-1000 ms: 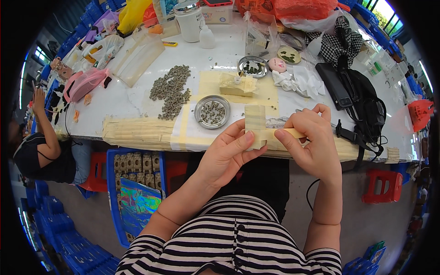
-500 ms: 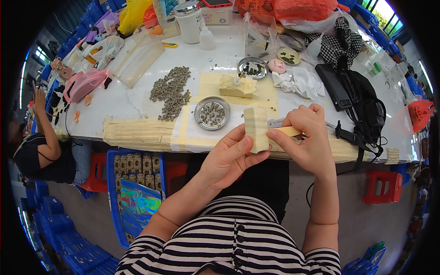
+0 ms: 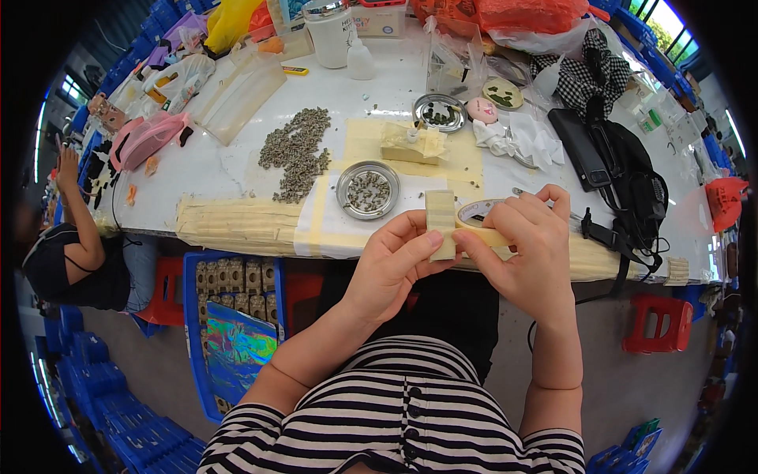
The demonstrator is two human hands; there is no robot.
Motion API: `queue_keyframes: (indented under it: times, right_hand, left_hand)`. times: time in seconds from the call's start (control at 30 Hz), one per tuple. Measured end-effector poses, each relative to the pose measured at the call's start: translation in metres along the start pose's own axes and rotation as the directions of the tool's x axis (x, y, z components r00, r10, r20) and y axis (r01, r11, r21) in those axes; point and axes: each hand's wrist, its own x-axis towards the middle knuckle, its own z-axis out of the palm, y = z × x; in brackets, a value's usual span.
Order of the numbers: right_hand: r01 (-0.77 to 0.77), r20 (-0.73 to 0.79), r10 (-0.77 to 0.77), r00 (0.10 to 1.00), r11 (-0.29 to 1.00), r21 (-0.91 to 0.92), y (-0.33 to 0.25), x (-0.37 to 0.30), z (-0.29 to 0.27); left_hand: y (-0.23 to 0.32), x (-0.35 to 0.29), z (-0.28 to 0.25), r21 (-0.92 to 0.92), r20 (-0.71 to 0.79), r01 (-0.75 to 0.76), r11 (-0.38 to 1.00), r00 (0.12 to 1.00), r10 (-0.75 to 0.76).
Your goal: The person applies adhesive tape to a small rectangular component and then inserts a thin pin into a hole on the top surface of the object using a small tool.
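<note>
My left hand [image 3: 392,265] grips a small block [image 3: 440,212] wrapped in pale yellow tape, its thumb pressed on the near end. In my right hand [image 3: 530,249] is a roll of masking tape [image 3: 491,236], right beside the block. Both hands are above the table's front edge. Just beyond them sits a round metal dish [image 3: 340,191] of small greyish parts. Farther back, another tape-covered block [image 3: 410,148] lies on yellow tape strips, with a small white tip on top. A loose heap of similar parts [image 3: 297,150] is spread to the left.
A second metal dish [image 3: 416,109] with dark pieces and a white tissue [image 3: 530,141] lie behind. A black bag [image 3: 632,174] is on the right. Below left stands a blue crate [image 3: 191,316] with moulded pieces. Another person [image 3: 75,253] sits at far left; a red stool [image 3: 658,322] is right.
The wrapped block has turned in my left hand, so a narrower face shows. The tape roll has tilted, its round opening now visible. Both hands remain close together.
</note>
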Motion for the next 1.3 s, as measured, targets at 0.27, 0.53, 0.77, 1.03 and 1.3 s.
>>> queue_keyframes:
  times: [0.27,0.53,0.77,1.03,1.3]
  right_hand:
    - [-0.043,0.054,0.038,0.998,0.995,0.086,0.005,-0.001,-0.004]
    - [-0.042,0.012,0.042,0.999,0.999,-0.009,0.003,-0.001,0.001]
    - [-0.038,0.022,0.037,0.999,0.999,0.038,0.008,0.000,0.000]
    - [-0.087,0.090,0.073,0.993,0.983,0.160,0.020,0.003,0.001]
    - [-0.092,0.085,0.079,0.993,0.982,0.167,0.018,0.004,0.000]
  left_hand:
    - [-0.003,-0.002,-0.004,0.070,0.002,-0.100,0.993,0.995,0.100]
    - [-0.004,-0.002,0.003,0.058,0.012,-0.101,0.993,0.995,0.100]
    - [-0.002,0.002,-0.007,-0.143,0.097,-0.026,0.989,0.994,0.040]
    - [-0.007,0.004,-0.013,-0.330,0.222,0.092,0.939,0.975,-0.018]
    - [-0.005,0.002,-0.008,-0.340,0.231,0.136,0.931,0.971,-0.057]
